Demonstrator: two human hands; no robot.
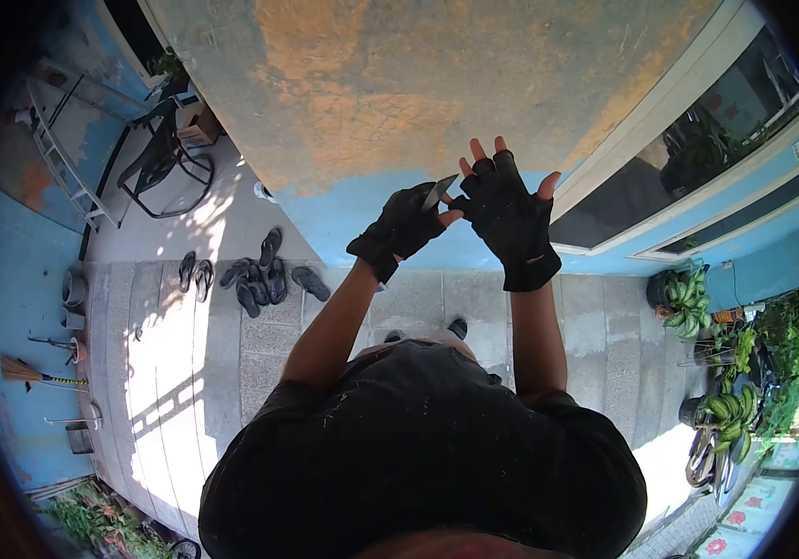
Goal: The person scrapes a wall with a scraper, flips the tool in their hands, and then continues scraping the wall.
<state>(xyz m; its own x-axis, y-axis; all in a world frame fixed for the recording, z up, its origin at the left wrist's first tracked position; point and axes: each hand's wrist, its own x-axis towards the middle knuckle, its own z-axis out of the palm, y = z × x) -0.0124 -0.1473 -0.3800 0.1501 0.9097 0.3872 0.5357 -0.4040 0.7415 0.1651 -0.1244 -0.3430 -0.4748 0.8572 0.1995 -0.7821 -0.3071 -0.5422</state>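
Your left hand [406, 220], in a black fingerless glove [383, 238], gripped a flat, pointed metal blade [438, 192], tilted up before the blotchy wall [362, 112], rough orange and grey above blue. Your right hand [504, 207], gloved alike, was spread wide just beside the blade; whether they touched was unclear.

two gloved hands [401, 222] [504, 207], one blade [438, 193], one chair [155, 158], one ladder [51, 145], one cardboard box [198, 127], one broom [22, 371]

Before the wall [362, 121], sandals [277, 281] lie left, plants [733, 408] right.
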